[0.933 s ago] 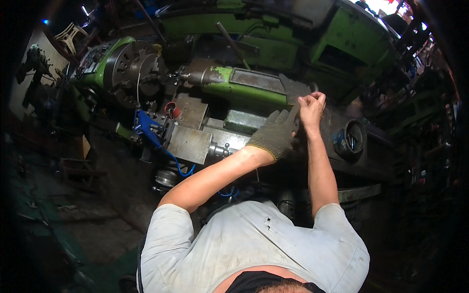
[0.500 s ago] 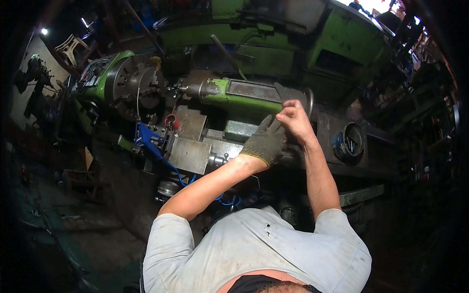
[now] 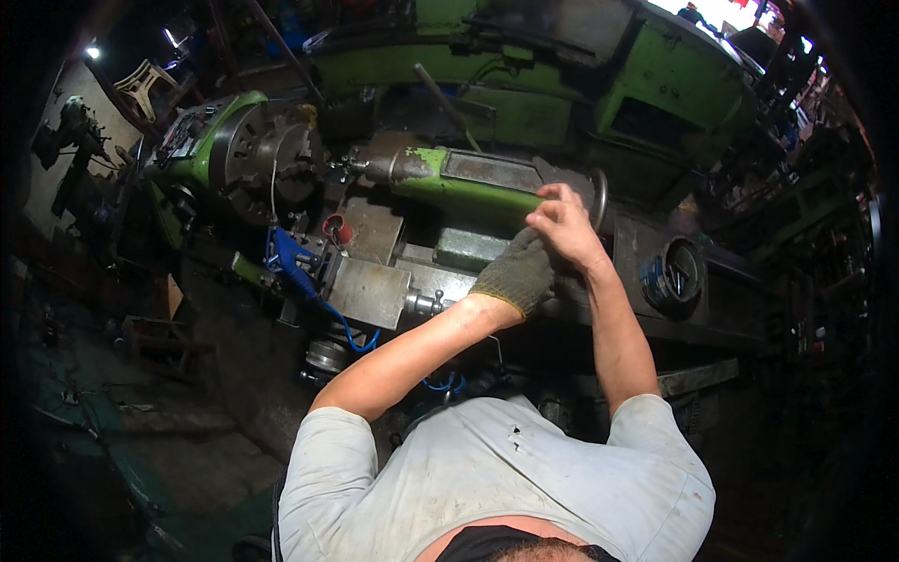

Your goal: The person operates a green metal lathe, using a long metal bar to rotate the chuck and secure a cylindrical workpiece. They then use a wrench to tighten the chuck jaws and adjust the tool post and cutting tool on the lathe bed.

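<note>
My left hand [image 3: 517, 270] wears a dark grey knitted glove and is held in front of the green lathe tailstock [image 3: 468, 196]. Its fingertips are lost behind my right hand and in shadow. My bare right hand [image 3: 567, 228] is right against the gloved fingers, its own fingers bent and pinched together. Whatever lies in that pinch, if anything, is too small to make out. On top of the tailstock, just beyond my right hand, lies a dark cloth-like piece [image 3: 565, 176], perhaps another glove.
The lathe chuck [image 3: 272, 159] is at the left. Before it hang a blue air gun [image 3: 290, 260] and hose, near a red cup [image 3: 336, 229] on the carriage. A round container [image 3: 670, 278] with tools stands right of my hands. The tailstock handwheel [image 3: 600, 199] is close by.
My gloved left hand has slid slightly further under my right hand, so its fingers show less. My right hand stays nearly in place, still pinched. The view has shifted a little.
</note>
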The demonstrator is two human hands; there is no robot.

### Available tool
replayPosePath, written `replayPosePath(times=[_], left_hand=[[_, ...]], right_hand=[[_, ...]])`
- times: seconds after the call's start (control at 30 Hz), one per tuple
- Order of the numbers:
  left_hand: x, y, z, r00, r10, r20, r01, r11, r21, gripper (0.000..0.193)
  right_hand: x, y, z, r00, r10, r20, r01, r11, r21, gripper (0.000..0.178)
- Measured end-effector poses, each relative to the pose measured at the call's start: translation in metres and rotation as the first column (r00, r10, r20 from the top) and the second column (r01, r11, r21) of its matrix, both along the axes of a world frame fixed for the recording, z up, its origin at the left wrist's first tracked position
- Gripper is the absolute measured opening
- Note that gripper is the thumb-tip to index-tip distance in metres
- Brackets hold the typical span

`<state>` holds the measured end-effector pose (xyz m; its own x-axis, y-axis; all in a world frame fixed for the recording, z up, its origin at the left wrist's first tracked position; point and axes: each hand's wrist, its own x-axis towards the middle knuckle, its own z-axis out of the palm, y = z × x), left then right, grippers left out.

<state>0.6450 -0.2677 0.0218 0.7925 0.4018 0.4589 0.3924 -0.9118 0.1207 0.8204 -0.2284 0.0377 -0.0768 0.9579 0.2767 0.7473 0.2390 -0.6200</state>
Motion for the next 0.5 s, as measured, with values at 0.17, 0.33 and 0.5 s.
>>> replayPosePath(times=[0.17,0.33,0.5], left_hand=[[0.002,-0.004,0.026,0.987,-0.027,0.156,0.038,0.997,-0.064,0.054],[-0.010,-0.010,0.033,0.978,-0.037,0.206,0.063,0.991,-0.119,0.046],[-0.028,0.022,0.049,0.998,-0.016,0.053,0.028,0.972,-0.232,0.033]], right_hand=[[0.025,0.027,-0.013,0.890,-0.431,0.150,0.379,0.880,0.285,0.026],[0.073,0.039,-0.012,0.915,-0.390,-0.103,0.404,0.888,0.222,0.027],[0.056,0.013,-0.004,0.971,-0.059,-0.232,0.100,0.981,0.167,0.040]])
